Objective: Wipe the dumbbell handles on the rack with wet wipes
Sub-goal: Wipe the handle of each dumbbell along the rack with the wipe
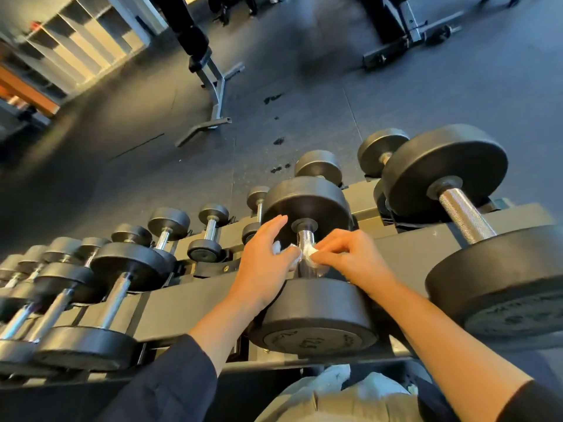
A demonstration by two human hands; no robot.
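Both hands pinch a white wet wipe [307, 254] around the chrome handle [305, 239] of the 12.5 dumbbell on the rack [182, 303]: left hand [268, 263] left of the handle, right hand [350, 258] right of it

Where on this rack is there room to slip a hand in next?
Widest gap: between the dumbbell being wiped and the big dumbbell rightward, above the rack rail. Leftward the small dumbbells crowd together. Both hands fill the handle.

You see a white wet wipe [307, 254] against the shiny chrome handle [305, 239] of a black dumbbell [310, 315]. The handle to the right [466, 216] has cross-hatched silver knurling. The rack [396, 242] is black, the floor [182, 166] dark grey, your sleeve [170, 385] navy.
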